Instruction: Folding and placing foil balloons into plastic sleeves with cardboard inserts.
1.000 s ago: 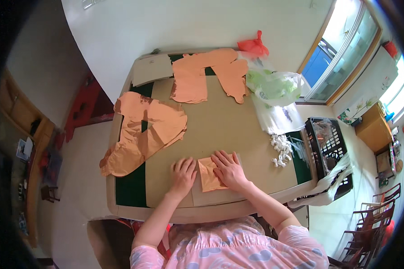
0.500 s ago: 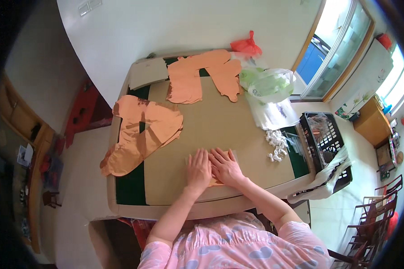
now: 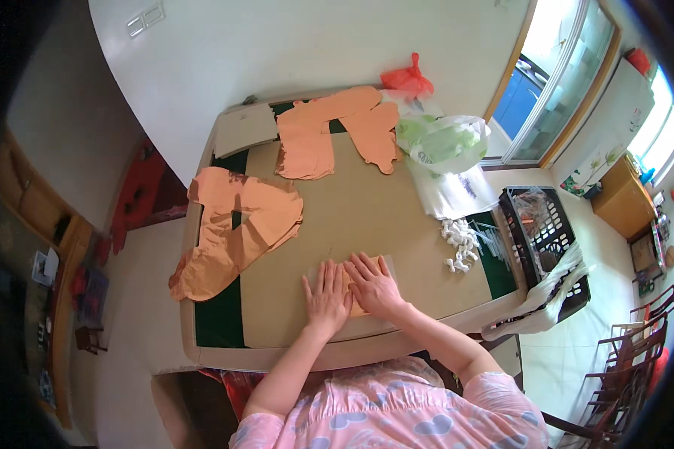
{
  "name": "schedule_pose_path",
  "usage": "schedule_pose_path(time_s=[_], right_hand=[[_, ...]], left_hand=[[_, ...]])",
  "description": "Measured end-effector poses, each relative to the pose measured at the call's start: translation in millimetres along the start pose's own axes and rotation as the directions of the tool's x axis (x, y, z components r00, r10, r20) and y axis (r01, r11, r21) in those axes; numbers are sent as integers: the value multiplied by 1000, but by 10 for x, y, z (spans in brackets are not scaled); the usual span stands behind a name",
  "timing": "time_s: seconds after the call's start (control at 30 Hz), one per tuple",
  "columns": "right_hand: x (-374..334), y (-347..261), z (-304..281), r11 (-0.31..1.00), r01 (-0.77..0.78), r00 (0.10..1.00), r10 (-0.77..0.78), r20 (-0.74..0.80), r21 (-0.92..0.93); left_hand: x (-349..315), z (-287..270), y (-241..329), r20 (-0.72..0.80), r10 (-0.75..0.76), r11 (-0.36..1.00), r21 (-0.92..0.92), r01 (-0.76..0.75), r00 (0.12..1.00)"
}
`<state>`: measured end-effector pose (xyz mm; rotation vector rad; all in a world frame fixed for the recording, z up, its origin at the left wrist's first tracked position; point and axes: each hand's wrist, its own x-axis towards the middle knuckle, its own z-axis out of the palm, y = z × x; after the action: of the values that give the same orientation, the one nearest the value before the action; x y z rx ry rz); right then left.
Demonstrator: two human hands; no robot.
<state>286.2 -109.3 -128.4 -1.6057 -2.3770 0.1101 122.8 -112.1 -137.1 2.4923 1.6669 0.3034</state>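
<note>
Near the table's front edge, my left hand (image 3: pixel 327 301) lies flat, fingers stretched out. My right hand (image 3: pixel 374 287) rests beside it with its fingers spread, palm down. Under and between them shows a small orange piece (image 3: pixel 356 308), mostly covered by my hands, on what looks like a pale clear sheet. All of this lies on a brown cardboard sheet (image 3: pixel 352 213). To the left is a stack of flat, creased copper-orange foil shapes (image 3: pixel 258 224). More flat orange foil shapes (image 3: pixel 305 150) lie toward the back.
At the right lie white curled strips (image 3: pixel 460 243), clear thin tubes (image 3: pixel 492 245), and plastic bags (image 3: pixel 445 146). A black crate (image 3: pixel 554 217) stands beyond the right edge, with whitish material draped over it. A red bag (image 3: pixel 408 78) and a grey board (image 3: pixel 243 129) are at the back.
My hands have slid slightly toward me and parted a little. More of the orange piece shows between them. The view has shifted slightly.
</note>
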Motion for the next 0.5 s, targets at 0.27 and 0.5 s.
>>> schedule_pose_path(time_s=[0.27,0.5], right_hand=[[-38,228,-190,993,-114,994,114,7,44],[-145,460,-284,984,-179,983,179,32,16]], left_hand=[[-13,77,-35,-107,23,998,-55,-29,994],[-9,5,-24,-64,0,999,-33,-2,998]])
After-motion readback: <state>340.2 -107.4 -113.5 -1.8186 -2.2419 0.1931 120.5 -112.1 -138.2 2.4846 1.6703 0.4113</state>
